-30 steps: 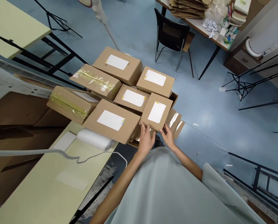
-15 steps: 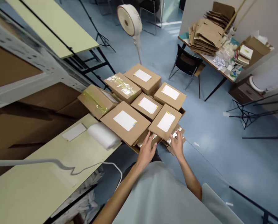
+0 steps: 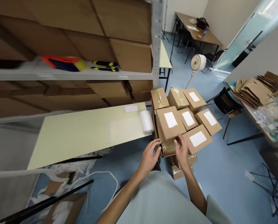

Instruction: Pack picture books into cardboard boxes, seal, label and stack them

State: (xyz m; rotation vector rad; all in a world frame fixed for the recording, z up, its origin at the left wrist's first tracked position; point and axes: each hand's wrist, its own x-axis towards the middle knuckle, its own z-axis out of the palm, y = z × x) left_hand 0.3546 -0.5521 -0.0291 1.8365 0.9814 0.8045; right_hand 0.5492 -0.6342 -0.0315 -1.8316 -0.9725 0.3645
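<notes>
Several brown cardboard boxes with white labels (image 3: 170, 122) lie stacked on a larger carton beside the table end. My left hand (image 3: 150, 156) hovers with its fingers spread, just left of a tape-covered box (image 3: 169, 147) at the stack's near edge. My right hand (image 3: 182, 151) rests with fingers stretched flat on top of that taped box, next to another labelled box (image 3: 197, 139). Neither hand grips anything.
A pale green table (image 3: 87, 130) carries a white foam roll (image 3: 146, 121) and a slip of paper. Metal shelving (image 3: 156, 43) with cartons rises behind it. A fan (image 3: 198, 63), a black chair (image 3: 227, 103) and a table with flattened cardboard (image 3: 257, 90) stand right.
The view has swung left and up, bringing the shelving in. My hands have come off the small labelled box and now sit at the taped box below it.
</notes>
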